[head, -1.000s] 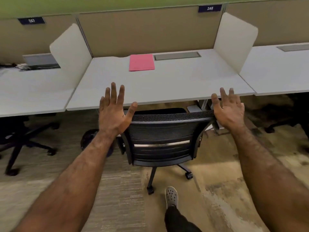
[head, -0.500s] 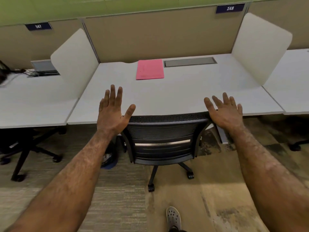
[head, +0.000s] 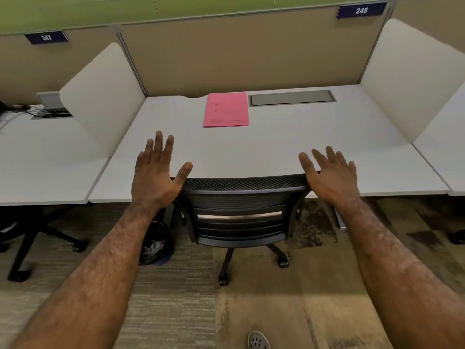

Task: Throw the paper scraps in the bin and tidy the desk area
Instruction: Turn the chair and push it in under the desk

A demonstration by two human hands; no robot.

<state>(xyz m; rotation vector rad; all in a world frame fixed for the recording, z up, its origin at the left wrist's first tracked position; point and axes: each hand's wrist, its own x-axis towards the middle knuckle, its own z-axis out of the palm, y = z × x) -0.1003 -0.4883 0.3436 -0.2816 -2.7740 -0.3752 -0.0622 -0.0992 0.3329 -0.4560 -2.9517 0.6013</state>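
bin [head: 153,245] sits on the floor at 7 o'clock from the chair, just beside its base, under the desk [head: 276,147] edge, with pale crumpled scraps inside. no loose scraps visible on the desk top. left hand [head: 154,178] is open, fingers [head: 158,144] spread, thumb at the left corner of the chair back [head: 241,195]; can't tell if it touches. pink folder [head: 226,110] lies flat at 12 o'clock on the desk, just left of the grey cable hatch [head: 292,97]. right hand [head: 332,176] is open too, fingers splayed, palm over the right corner of the chair back, holding nothing.

step looks like pushing the chair in. to do it well: both palms on the top rail, even pressure so the castors don't yaw, keep the base clear of the bin.

vs the earlier frames: desk fills more of the view, camera is closer in, chair back now meets the desk edge, and more of the bin shows beside the left forearm.
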